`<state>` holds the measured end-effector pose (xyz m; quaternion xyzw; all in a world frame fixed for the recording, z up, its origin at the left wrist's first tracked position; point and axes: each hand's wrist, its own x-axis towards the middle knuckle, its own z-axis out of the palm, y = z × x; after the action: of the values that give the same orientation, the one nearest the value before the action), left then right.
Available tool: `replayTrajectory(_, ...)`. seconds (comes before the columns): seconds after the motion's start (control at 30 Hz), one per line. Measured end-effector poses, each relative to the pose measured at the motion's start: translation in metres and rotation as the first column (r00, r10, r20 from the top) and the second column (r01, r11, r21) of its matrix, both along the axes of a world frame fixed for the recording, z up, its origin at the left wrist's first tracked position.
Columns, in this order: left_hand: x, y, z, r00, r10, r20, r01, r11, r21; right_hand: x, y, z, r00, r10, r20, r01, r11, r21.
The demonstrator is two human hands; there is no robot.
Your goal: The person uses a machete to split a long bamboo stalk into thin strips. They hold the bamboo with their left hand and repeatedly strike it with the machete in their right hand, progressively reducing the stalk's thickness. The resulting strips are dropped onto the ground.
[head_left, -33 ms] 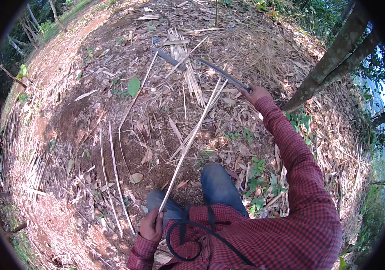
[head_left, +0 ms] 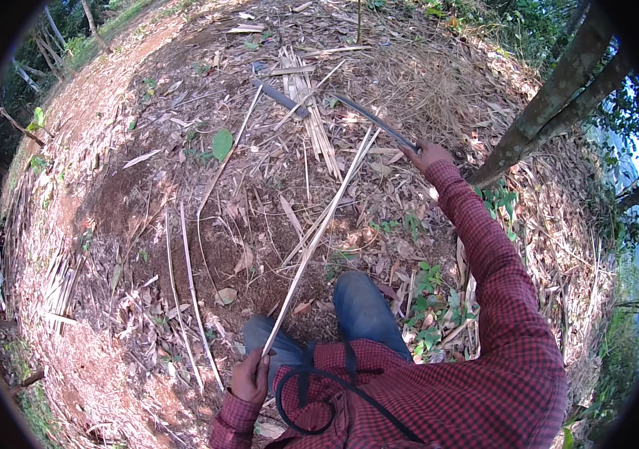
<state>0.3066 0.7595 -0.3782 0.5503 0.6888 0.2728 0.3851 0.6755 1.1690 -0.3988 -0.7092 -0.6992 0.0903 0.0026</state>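
Note:
My left hand (head_left: 250,376), low in the view, is closed round the near end of a long pale split-bamboo strip (head_left: 302,271). The strip slants up and away to the right, and its far end looks forked. At the upper right my right hand (head_left: 430,156) grips a machete (head_left: 376,120). Its dark, narrow blade points up and left, just beyond the far tip of the strip. Whether blade and strip touch, I cannot tell. A dark grey, flat, blade-like piece (head_left: 283,97) lies on the ground near a bundle of pale strips (head_left: 321,141).
Two thin strips (head_left: 194,299) lie left of my knees (head_left: 368,308). Another slender strip (head_left: 235,142) lies farther up. Dry leaves and bamboo scraps cover the sloping ground. Tree trunks (head_left: 555,93) rise close beyond my right arm. Small green plants (head_left: 430,310) grow beside my right knee.
The machete has shifted slightly to the right with my right hand. The far end of the strip has swung a little to the right. My left hand has barely moved.

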Motion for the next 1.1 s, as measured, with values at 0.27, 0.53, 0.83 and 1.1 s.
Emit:
replayTrajectory(0.27,-0.021,-0.002,-0.013,0.999,-0.04,0.015,0.041,0.997,-0.07,0.003,-0.016,-0.022,0.994,-0.002,0.112,0.019,0.989,-0.146)
replayTrajectory(0.53,-0.035,-0.024,-0.022,0.998,-0.001,0.061,0.002,1.0,-0.024,0.041,-0.007,-0.037,0.974,-0.226,-0.007,0.226,0.974,-0.029)
replayTrajectory(0.83,-0.026,0.045,-0.054,0.873,0.29,0.392,-0.291,0.955,-0.06,0.0,-0.07,-0.054,0.856,-0.122,-0.503,0.227,0.962,0.153)
replayTrajectory(1.1,-0.01,0.113,-0.038,0.46,0.367,0.809,-0.181,0.93,-0.319,-0.124,-0.172,0.008,0.774,0.608,-0.179,-0.584,0.794,0.17)
